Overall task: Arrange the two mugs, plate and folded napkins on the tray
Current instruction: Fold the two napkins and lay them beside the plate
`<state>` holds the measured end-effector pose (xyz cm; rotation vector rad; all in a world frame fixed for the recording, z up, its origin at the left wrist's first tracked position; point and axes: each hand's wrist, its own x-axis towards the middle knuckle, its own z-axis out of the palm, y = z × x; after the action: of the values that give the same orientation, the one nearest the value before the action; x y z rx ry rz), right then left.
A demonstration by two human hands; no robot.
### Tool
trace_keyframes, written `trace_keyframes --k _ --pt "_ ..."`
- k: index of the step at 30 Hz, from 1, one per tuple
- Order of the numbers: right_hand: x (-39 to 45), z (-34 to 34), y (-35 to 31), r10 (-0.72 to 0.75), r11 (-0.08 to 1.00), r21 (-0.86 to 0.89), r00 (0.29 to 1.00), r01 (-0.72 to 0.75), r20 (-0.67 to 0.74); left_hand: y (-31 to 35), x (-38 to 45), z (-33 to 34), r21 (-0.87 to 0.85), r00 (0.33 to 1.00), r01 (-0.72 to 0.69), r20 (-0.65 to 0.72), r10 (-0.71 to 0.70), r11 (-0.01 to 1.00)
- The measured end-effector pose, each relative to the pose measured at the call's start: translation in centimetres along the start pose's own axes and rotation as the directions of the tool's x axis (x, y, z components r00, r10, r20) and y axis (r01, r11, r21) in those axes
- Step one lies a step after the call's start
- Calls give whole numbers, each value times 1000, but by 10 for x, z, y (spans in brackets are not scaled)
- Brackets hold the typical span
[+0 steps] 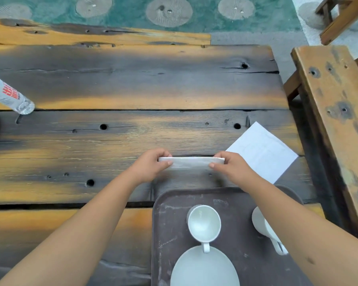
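Note:
A dark brown tray (174,228) lies at the near right of the wooden table. On it stand a white mug (204,222), a second white mug (260,223) partly hidden by my right forearm, and a white plate (203,269) at the near edge. Just beyond the tray, my left hand (151,164) and my right hand (229,165) pinch the two ends of a folded white napkin (191,162), held as a narrow strip just above the table. Another white napkin (262,151) lies flat and unfolded to the right.
A clear plastic water bottle (8,96) lies at the far left of the table (112,89). A wooden bench (335,112) runs along the right side. Beyond the table are a second plank and a teal patterned rug.

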<state>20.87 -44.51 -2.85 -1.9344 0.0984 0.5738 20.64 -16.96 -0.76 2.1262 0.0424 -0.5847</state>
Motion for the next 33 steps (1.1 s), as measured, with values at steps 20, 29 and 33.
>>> trace_keyframes --k 20,29,33 --pt "-190 42 -37 -60 913 375 961 162 -270 43 -203 47 -776 967 68 -103 -233 627" --pt "-226 65 -26 14 884 437 925 166 -379 34 -215 63 -649 948 38 -216 -233 760" --pt "-240 67 -18 72 902 412 897 128 -436 31 -212 69 -595 963 47 -187 -195 802"
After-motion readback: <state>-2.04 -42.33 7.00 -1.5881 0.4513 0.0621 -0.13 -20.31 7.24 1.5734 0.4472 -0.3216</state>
